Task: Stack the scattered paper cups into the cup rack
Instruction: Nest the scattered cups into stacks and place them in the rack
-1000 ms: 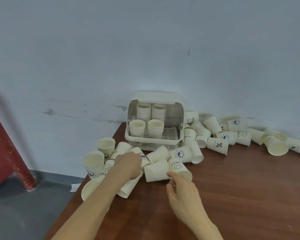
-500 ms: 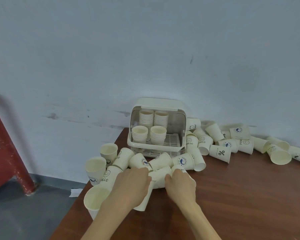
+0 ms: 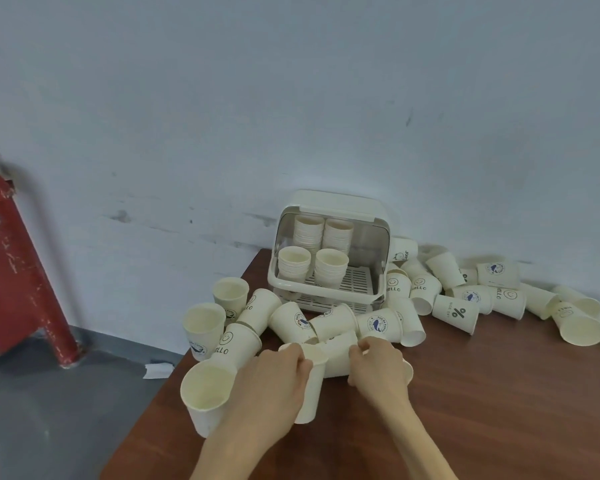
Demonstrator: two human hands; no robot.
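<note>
Two bare hands are seen low in the frame, at about 6 o'clock, over a brown wooden table [image 3: 482, 410]. The left hand [image 3: 274, 379] is curled around an upright plain cup [image 3: 309, 386], gripped near its rim. The right hand [image 3: 378, 367] is closed on a tipped cup [image 3: 336, 351] lying on its side, fingers pinched at its near edge; a further cup rim is partly hidden beneath that palm.

The cup rack [image 3: 329, 251], a cream box with its clear cover raised, is set at 12 o'clock from the hands, against the wall [image 3: 291, 98]. Four nested stacks [image 3: 329, 268] are held inside on the slatted shelf.

Loose cups are scattered around it: upright ones at 10 o'clock from the hands [image 3: 203, 325], a large open-mouthed one at 8 o'clock [image 3: 208, 393], toppled printed ones [image 3: 458, 313] trailing off toward 2 o'clock along the wall.

A red post [image 3: 18, 271] is noted at 9 o'clock, standing on the grey floor [image 3: 49, 410].
</note>
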